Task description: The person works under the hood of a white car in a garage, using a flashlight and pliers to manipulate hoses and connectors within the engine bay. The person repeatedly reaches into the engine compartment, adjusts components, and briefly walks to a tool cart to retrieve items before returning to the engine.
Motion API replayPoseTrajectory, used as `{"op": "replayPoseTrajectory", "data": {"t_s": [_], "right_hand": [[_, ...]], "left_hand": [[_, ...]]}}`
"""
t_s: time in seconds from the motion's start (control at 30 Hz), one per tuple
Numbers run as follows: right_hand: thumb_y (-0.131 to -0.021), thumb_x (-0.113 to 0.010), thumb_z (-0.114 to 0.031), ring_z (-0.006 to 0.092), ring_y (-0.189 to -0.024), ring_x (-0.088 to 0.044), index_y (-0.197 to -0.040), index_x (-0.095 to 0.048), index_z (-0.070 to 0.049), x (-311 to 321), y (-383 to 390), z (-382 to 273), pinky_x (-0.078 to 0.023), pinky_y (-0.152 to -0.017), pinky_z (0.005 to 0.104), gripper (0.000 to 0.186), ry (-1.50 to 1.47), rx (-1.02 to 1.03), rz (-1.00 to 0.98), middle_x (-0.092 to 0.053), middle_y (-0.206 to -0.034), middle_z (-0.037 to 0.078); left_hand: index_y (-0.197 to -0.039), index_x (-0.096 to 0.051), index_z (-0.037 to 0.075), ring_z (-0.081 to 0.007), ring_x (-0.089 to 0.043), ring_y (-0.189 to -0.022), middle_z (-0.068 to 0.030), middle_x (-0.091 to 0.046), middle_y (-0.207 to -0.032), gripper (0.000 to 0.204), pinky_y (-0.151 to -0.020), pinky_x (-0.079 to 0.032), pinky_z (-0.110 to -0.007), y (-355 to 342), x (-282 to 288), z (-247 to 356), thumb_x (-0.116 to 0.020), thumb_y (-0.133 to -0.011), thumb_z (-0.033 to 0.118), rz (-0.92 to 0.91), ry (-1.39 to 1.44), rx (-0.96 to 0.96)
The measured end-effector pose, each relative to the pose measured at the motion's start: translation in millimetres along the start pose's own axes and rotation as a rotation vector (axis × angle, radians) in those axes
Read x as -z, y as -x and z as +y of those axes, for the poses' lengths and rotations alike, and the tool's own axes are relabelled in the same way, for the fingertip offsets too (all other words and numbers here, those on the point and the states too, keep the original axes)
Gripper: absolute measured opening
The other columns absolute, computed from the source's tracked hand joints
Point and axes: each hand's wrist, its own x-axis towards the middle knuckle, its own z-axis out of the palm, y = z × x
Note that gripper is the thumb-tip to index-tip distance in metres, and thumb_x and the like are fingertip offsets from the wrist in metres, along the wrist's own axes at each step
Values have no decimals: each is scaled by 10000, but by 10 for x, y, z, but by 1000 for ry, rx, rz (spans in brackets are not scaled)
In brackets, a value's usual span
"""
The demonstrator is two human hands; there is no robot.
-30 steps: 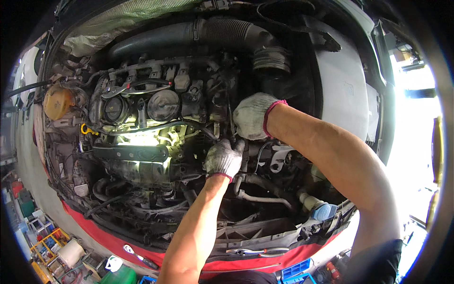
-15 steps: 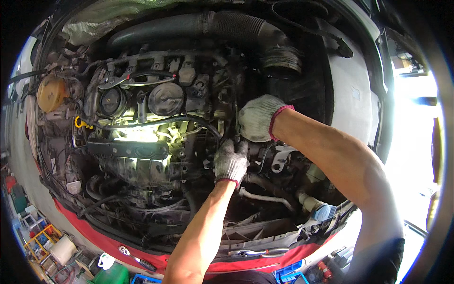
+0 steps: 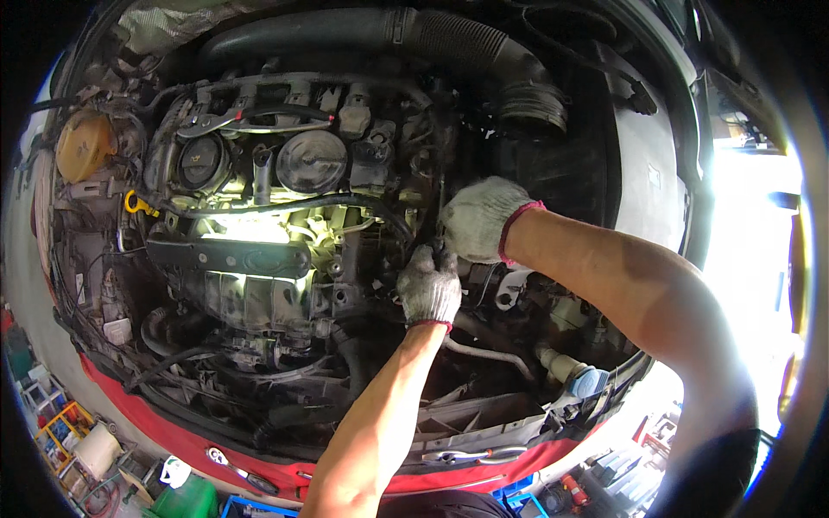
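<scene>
I wear pale knit gloves with red cuffs. My left hand [image 3: 429,285] is closed at a dark, narrow part right of the engine's middle, below a black hose [image 3: 345,201]. My right hand [image 3: 484,222] is closed just above and right of it, at the lower end of what looks like a thin upright bar [image 3: 440,186]. What either hand grips is hidden. A black round cap [image 3: 198,161], pliers [image 3: 203,127], a yellow dipstick loop [image 3: 136,202] and a brightly lit area under the hose lie to their left.
A ribbed intake duct [image 3: 449,43] runs along the back, and a grey cover [image 3: 646,173] stands at right. A red fender mat [image 3: 147,406] on the front edge holds a ratchet [image 3: 220,456] and pliers [image 3: 471,455]. Bins and tools [image 3: 181,496] sit on the floor.
The camera view has shifted, so the engine sits slightly higher and looks larger. Both hands appear further right in the picture but stay closed at about the same spot on the engine.
</scene>
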Motion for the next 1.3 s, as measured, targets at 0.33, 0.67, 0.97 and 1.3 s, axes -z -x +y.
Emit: {"op": "replayPoseTrajectory", "data": {"t_s": [0.33,0.67,0.97,1.3], "right_hand": [[-837,-589,-269,331,-901,-705,-947,-770,-125,201,-302,118,-574,-756,457,257,-100,43,-112,-740,-944,128],[-913,-550,-222,289,-939,-684,-984,-711,-107,-151,-120,52,-582,-737,430,209,-130,54,59,-703,-1006,84],[-825,-609,-181,233,-824,-688,-801,-714,-170,-73,-73,238,-572,-623,373,108,86,115,124,-695,-844,-24],[-804,-608,-236,258,-759,-702,-750,-754,-180,95,-113,119,-554,-616,416,166,43,64,123,-718,-758,26]], "left_hand": [[-876,-632,27,-459,-641,-769,-255,-652,-802,316,-666,-508,-520,-21,-85,-122,-643,-942,336,178,35,-126],[-963,-631,15,-453,-657,-855,-253,-675,-897,327,-733,-519,-517,-30,-95,-176,-661,-930,339,163,67,-142],[-1044,-656,9,-305,-680,-736,-163,-714,-871,293,-661,-527,-411,-24,118,18,-713,-905,261,-164,434,253],[-1017,-675,16,-241,-666,-588,-143,-703,-791,253,-578,-513,-391,-93,27,-142,-729,-893,230,-193,507,262]]}}
